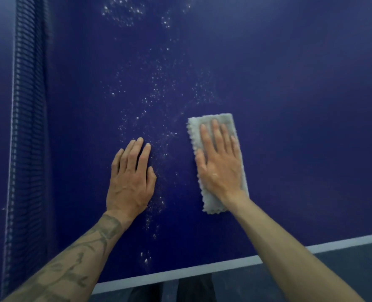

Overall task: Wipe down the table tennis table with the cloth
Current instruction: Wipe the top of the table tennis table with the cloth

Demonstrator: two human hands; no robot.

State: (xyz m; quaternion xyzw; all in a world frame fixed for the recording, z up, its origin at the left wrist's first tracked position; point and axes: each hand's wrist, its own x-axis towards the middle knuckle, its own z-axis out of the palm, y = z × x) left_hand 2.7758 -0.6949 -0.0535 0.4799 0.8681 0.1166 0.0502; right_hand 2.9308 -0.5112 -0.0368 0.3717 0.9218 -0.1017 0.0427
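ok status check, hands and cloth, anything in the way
Left hand flat on the table, right hand pressing flat on the cloth. White specks scattered between the hands and beyond. Nothing blocking the cloth.

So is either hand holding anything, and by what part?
Nothing is gripped: the right hand lies flat on the cloth, covering its middle; the left hand rests flat on the table.

Single head cam, steep down-look, close in.
Faces table top [289, 83]; white edge line [180, 273] at 6 o'clock, net [26, 127] at 9. Tilt looks near-vertical, though wide-angle warp makes that unsure.
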